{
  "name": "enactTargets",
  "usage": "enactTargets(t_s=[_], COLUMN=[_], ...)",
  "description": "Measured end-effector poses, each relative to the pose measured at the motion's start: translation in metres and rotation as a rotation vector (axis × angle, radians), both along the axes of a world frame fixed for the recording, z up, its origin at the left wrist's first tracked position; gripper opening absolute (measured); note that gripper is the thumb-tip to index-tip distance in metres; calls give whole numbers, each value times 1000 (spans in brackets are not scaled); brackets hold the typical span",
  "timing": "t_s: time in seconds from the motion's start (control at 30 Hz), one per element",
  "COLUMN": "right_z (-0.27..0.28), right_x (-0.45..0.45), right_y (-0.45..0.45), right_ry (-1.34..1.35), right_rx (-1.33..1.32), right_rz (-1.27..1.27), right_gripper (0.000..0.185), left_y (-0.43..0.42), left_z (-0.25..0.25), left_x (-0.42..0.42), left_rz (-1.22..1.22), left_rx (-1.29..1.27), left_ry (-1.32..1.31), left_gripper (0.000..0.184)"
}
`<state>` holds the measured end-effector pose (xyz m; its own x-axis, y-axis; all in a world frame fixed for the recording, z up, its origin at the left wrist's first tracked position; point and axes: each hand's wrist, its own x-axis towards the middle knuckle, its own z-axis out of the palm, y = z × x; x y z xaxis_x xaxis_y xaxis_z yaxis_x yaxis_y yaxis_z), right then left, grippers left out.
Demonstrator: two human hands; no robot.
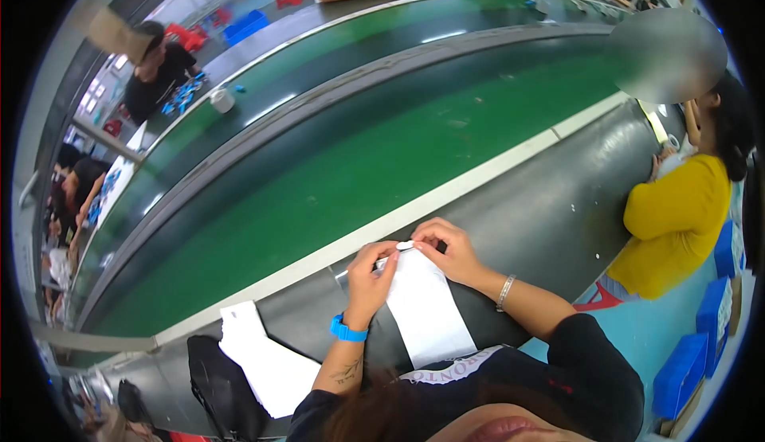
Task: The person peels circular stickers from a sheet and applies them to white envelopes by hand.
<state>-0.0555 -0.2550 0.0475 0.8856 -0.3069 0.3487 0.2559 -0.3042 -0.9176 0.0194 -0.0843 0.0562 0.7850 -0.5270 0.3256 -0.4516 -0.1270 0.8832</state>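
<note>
The left hand and the right hand met near the far edge of the black tabletop, fingertips pinched on a small white piece — one hand at either end of it. Below the piece, a white strip ran down to the tabletop's near edge, by the person's shirt. Toward the tabletop's left end lay white sheets, with a black bag just beside them. Along the far edge — a pale rail, then a green belt.
</note>
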Motion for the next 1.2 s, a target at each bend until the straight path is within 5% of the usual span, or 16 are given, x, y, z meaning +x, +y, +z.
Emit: enactTargets(t_s=[1.2], right_z=[-13], right_x=[6], right_y=[-1], right_ry=[4], right_rx=[73], right_rz=[4], right_gripper=[5], left_y=[-1], left_z=[-11], left_x=[2], left_rz=[-33], left_rx=[-77], left_ry=[-54], left_gripper=[14])
